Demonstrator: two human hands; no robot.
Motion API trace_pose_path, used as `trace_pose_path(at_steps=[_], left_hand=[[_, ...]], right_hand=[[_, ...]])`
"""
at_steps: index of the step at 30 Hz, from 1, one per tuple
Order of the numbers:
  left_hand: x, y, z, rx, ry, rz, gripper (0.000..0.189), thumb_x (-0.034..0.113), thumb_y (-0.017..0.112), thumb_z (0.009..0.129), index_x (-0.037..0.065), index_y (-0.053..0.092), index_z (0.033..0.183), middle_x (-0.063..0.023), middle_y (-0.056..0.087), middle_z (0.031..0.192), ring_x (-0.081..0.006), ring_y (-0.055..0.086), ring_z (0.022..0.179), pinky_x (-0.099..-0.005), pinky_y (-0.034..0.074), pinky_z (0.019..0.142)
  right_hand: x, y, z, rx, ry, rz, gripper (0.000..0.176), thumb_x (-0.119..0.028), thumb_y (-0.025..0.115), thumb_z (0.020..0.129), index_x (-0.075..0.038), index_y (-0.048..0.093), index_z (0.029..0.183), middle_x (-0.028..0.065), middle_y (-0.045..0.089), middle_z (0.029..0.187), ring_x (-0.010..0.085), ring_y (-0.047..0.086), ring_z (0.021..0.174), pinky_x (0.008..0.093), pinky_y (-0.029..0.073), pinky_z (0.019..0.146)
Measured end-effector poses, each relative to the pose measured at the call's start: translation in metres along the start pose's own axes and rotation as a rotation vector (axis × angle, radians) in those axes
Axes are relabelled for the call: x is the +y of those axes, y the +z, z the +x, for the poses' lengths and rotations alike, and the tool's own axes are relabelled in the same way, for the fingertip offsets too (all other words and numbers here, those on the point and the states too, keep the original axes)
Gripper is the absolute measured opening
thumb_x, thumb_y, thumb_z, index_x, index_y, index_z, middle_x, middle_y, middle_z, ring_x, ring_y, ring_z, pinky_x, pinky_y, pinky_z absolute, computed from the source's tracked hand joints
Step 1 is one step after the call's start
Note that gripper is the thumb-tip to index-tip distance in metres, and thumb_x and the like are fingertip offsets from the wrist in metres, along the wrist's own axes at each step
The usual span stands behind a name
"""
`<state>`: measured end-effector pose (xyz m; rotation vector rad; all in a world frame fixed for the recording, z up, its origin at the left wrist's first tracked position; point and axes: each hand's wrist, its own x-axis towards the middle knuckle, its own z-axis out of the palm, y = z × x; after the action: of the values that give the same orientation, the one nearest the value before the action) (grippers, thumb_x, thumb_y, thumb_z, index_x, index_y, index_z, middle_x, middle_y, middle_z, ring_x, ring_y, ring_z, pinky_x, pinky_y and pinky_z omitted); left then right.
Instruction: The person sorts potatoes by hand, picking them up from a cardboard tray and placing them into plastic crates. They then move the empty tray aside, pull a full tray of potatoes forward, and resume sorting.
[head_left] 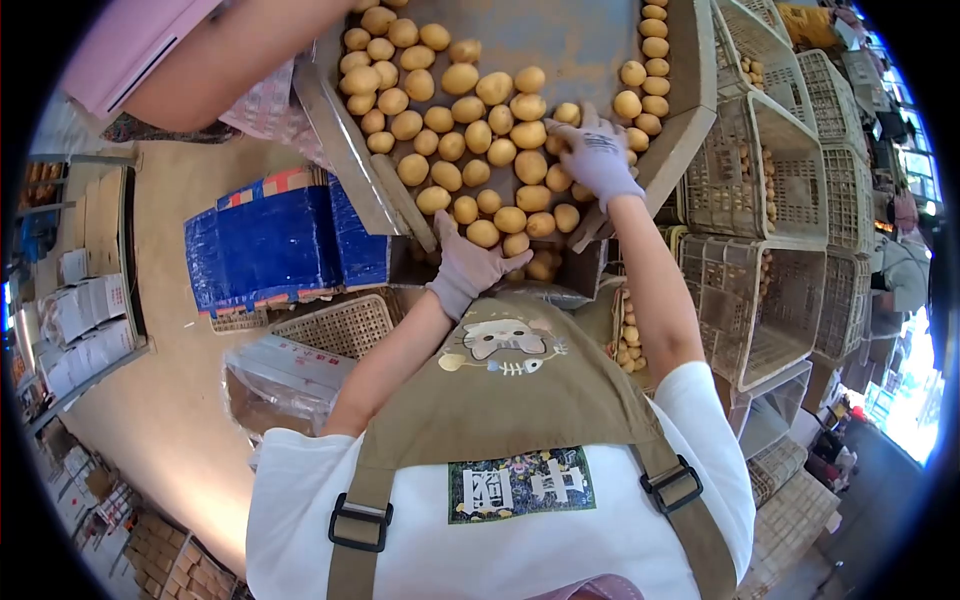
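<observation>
Many small, round yellow-brown potatoes (493,88) lie spread over a sloped tray (560,40) in front of me. My left hand (466,265), in a pale glove, is at the tray's lower left opening, thumb and fingers apart, close to the lowest potatoes. My right hand (598,160), gloved too, reaches onto the tray's right side, palm down with fingers spread over potatoes there; what lies beneath it is hidden. More potatoes sit in a container (542,266) below the opening, partly hidden by my left hand and the apron.
Stacked plastic crates (755,170) stand on the right, some holding potatoes. At left are a blue-covered box (265,240), a woven basket (340,325) and a plastic-wrapped carton (285,380). Another person's arm (235,60) extends at the upper left. The tray has raised side walls (345,150).
</observation>
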<state>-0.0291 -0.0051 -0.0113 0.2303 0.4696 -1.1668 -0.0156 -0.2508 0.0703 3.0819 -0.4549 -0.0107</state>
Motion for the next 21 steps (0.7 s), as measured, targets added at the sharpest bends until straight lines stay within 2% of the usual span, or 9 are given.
trace_pose_path(at_steps=[1,2,4,6,8,10,14,17,21], left_hand=[[0.000,0.000,0.001,-0.024,0.002,-0.001,0.094,0.084,0.024,0.090,0.021,0.022,0.159,-0.0083,0.025,0.165,-0.0399,0.025,0.150,-0.0730,0.025,0.113],[0.000,-0.001,0.003,-0.047,0.005,-0.005,0.094,0.084,0.025,0.090,0.021,0.022,0.159,-0.0079,0.025,0.165,-0.0400,0.025,0.150,-0.0727,0.025,0.113],[0.001,-0.004,0.000,-0.108,-0.012,-0.024,0.096,0.085,0.024,0.089,0.020,0.020,0.160,-0.0074,0.022,0.166,-0.0394,0.024,0.151,-0.0723,0.024,0.113],[0.004,-0.002,0.000,-0.134,-0.017,-0.022,0.097,0.086,0.023,0.088,0.020,0.019,0.160,-0.0069,0.021,0.167,-0.0390,0.023,0.151,-0.0722,0.024,0.114],[0.005,-0.002,-0.001,-0.178,-0.035,-0.047,0.097,0.086,0.022,0.088,0.022,0.019,0.160,-0.0060,0.020,0.167,-0.0385,0.023,0.152,-0.0714,0.023,0.114],[0.003,0.001,-0.001,-0.126,-0.031,-0.065,0.095,0.085,0.022,0.089,0.022,0.021,0.160,-0.0057,0.021,0.167,-0.0382,0.023,0.152,-0.0713,0.022,0.114],[0.002,0.006,-0.001,-0.030,-0.011,-0.018,0.096,0.087,0.022,0.088,0.022,0.023,0.159,-0.0080,0.026,0.164,-0.0395,0.026,0.150,-0.0716,0.026,0.113],[0.003,0.004,0.000,-0.016,-0.035,-0.051,0.098,0.088,0.023,0.087,0.022,0.024,0.159,-0.0082,0.026,0.164,-0.0393,0.027,0.149,-0.0713,0.026,0.113],[0.004,-0.002,0.001,-0.075,-0.045,-0.069,0.100,0.089,0.024,0.086,0.020,0.024,0.159,-0.0082,0.027,0.164,-0.0393,0.027,0.149,-0.0709,0.027,0.113]], right_hand=[[-0.001,-0.002,0.012,-0.224,0.069,0.003,0.037,-0.029,0.061,0.091,-0.036,0.068,0.127,0.0146,0.045,0.147,0.0341,0.056,0.122,0.0577,0.038,0.107],[0.001,-0.006,0.020,-0.356,0.091,0.033,0.034,-0.033,0.059,0.092,-0.034,0.069,0.124,0.0148,0.047,0.147,0.0351,0.055,0.125,0.0536,0.041,0.106],[0.010,-0.001,0.020,-0.253,0.170,0.361,0.036,-0.031,0.061,0.092,-0.030,0.066,0.127,0.0159,0.053,0.141,0.0342,0.058,0.121,0.0481,0.044,0.104],[0.009,0.005,0.002,0.079,0.196,1.022,0.038,-0.027,0.060,0.095,-0.020,0.059,0.132,0.0128,0.061,0.124,0.0291,0.063,0.109,0.0403,0.051,0.095],[0.009,0.004,-0.008,0.012,0.293,1.740,0.047,-0.015,0.056,0.099,-0.006,0.042,0.143,0.0115,0.058,0.120,0.0198,0.064,0.098,0.0317,0.056,0.079],[0.006,-0.008,-0.025,-0.018,0.250,2.124,0.056,-0.009,0.055,0.097,-0.006,0.034,0.148,0.0143,0.055,0.121,0.0208,0.064,0.097,0.0328,0.056,0.076],[-0.004,-0.034,-0.042,0.121,0.229,1.925,0.058,-0.006,0.054,0.096,-0.003,0.031,0.150,0.0176,0.053,0.127,0.0208,0.065,0.096,0.0346,0.058,0.075],[-0.005,-0.031,-0.049,0.212,0.198,1.807,0.051,-0.010,0.058,0.097,-0.001,0.039,0.143,0.0144,0.060,0.116,0.0194,0.067,0.091,0.0332,0.058,0.075],[0.018,-0.014,-0.054,0.004,0.353,1.825,0.040,-0.027,0.057,0.101,-0.001,0.050,0.131,0.0117,0.068,0.101,0.0179,0.068,0.084,0.0306,0.058,0.073]])
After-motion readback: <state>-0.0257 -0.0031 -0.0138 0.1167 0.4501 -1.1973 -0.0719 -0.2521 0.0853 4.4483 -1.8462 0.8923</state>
